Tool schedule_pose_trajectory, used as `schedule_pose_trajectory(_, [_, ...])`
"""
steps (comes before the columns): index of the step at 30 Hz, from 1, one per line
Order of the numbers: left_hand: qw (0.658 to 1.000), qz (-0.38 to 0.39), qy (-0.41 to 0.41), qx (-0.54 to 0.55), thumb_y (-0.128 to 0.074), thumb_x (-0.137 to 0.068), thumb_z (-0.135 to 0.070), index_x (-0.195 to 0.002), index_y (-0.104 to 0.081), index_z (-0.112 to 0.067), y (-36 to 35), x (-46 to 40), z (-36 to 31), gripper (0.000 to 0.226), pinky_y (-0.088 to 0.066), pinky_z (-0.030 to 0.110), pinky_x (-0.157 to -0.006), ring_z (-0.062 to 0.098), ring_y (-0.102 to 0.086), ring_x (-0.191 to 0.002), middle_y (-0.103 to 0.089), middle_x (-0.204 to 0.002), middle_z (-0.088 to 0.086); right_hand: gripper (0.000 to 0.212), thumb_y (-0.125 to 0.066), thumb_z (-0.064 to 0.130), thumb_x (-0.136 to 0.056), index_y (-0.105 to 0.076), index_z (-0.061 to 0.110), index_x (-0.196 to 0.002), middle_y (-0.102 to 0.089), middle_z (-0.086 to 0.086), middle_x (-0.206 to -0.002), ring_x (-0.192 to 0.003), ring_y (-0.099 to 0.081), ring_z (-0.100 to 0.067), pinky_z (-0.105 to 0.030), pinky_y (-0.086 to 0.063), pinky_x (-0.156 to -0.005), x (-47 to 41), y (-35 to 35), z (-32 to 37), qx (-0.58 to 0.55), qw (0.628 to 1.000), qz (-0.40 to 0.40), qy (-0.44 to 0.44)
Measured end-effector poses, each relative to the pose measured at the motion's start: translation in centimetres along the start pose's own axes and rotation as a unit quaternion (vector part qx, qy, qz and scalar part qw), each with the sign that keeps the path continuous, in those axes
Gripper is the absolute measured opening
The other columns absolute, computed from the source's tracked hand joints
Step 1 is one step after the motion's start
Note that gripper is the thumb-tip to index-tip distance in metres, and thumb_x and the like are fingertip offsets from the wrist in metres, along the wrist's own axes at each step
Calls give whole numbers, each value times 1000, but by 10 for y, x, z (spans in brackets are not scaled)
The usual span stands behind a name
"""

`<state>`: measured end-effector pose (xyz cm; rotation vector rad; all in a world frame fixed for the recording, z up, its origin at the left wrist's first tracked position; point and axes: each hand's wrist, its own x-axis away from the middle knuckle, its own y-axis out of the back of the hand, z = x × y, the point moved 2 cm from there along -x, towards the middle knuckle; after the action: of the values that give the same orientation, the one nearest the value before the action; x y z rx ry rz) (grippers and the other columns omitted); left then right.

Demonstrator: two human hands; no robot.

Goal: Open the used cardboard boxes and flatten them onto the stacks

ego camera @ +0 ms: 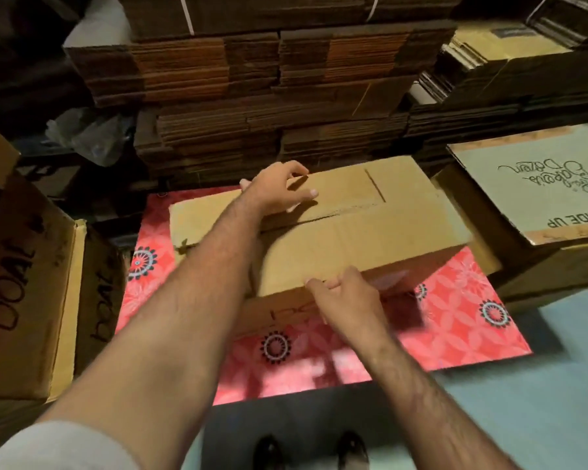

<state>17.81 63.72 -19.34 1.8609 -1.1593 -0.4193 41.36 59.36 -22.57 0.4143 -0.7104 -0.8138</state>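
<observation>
A plain brown cardboard box (381,228) lies partly flattened on a red patterned sheet (455,320) on the floor. My left hand (279,189) reaches over the box's far top edge, fingers spread and loosely bent above a raised flap. My right hand (347,296) grips the near edge of the box, fingers curled over the rim. A second cardboard layer (279,312) shows under the near edge.
Tall stacks of flattened cardboard (269,106) rise behind the box. Printed flat boxes (540,188) are stacked at the right. Cartons marked "boat" (21,286) stand at the left. Crumpled plastic (89,134) lies at the back left. My shoes (309,451) stand on pale blue floor.
</observation>
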Motion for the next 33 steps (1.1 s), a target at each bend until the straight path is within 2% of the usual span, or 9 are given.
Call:
schedule_pose_trajectory(5, [984, 33, -93, -145, -54, -89, -73, -147, -38, -49, -44, -3, 8, 65, -12, 60, -119, 23, -37, -143, -42, -153, -5, 27, -64, 38, -97, -54, 23, -117, -72, 4, -67, -63, -59, 7, -6, -37, -51, -3, -20, 2, -39, 998, -48, 8])
schedule_pose_trajectory(9, [984, 43, -99, -141, -52, -92, -70, -150, -35, -46, -40, -3, 10, 66, -6, 61, -121, 22, -32, -147, -37, -159, -3, 26, -64, 40, -95, -55, 25, -114, -74, 7, -63, -66, -70, -2, -23, -54, -68, -7, -19, 6, -22, 998, -58, 3])
schedule_pose_trajectory(13, [988, -17, -86, -124, -59, -93, -61, -152, -36, -38, -26, 23, 24, 68, -5, 63, -121, 21, -30, -148, -35, -159, -1, 32, -66, 49, -86, -54, 27, -105, -70, 2, -89, -73, -73, -22, -42, -62, -72, -6, -15, 15, 42, 997, -68, 21])
schedule_pose_trajectory(17, [979, -169, 60, -95, -66, -85, -64, -153, -34, -31, 2, 71, 58, 82, -13, 67, -119, 26, -23, -150, -27, -163, 4, 30, -59, 49, -93, -58, 28, -114, -71, 7, -86, -82, -67, -22, -30, -45, -65, -13, 5, 38, 204, 960, -157, 114])
schedule_pose_trajectory(19, [968, -215, 127, -33, -71, -79, -66, -152, -32, -23, 6, 102, 77, 93, -19, 65, -117, 31, -23, -149, -23, -162, 10, 39, -57, 48, -96, -58, 25, -127, -72, 5, -101, -94, -67, -22, -31, -44, -68, -23, 12, 53, 247, 939, -173, 164])
schedule_pose_trajectory(22, [966, -198, 163, 19, -74, -77, -65, -155, -24, -15, -6, 128, 91, 105, -27, 61, -115, 38, -21, -148, -12, -165, 15, 65, -55, 57, -97, -44, 20, -149, -55, -3, -146, -132, -52, -24, -43, -46, -99, -51, 12, 57, 297, 924, -139, 196])
schedule_pose_trajectory(24, [965, -194, 178, -1, -75, -75, -67, -156, -21, -16, -18, 135, 90, 110, -27, 60, -113, 38, -19, -150, -4, -168, 13, 83, -48, 69, -95, -27, 22, -161, -28, -5, -167, -153, -26, -24, -55, -26, -120, -65, 8, 47, 341, 913, -109, 198])
schedule_pose_trajectory(28, [948, -229, 211, -70, -72, -74, -70, -155, -23, -17, -38, 147, 80, 109, -31, 54, -111, 36, -23, -149, -5, -168, 15, 91, -31, 82, -93, -8, 31, -165, 0, 1, -174, -160, -1, -21, -63, -4, -124, -82, -3, 17, 362, 905, -69, 212])
schedule_pose_trajectory(33, [921, -276, 255, -104, -65, -77, -72, -153, -28, -13, -50, 157, 69, 103, -32, 47, -111, 32, -31, -144, -23, -163, 15, 87, -36, 77, -95, -19, 27, -164, -11, 3, -173, -159, -9, -20, -61, -8, -124, -89, 0, 15, 354, 883, -83, 297])
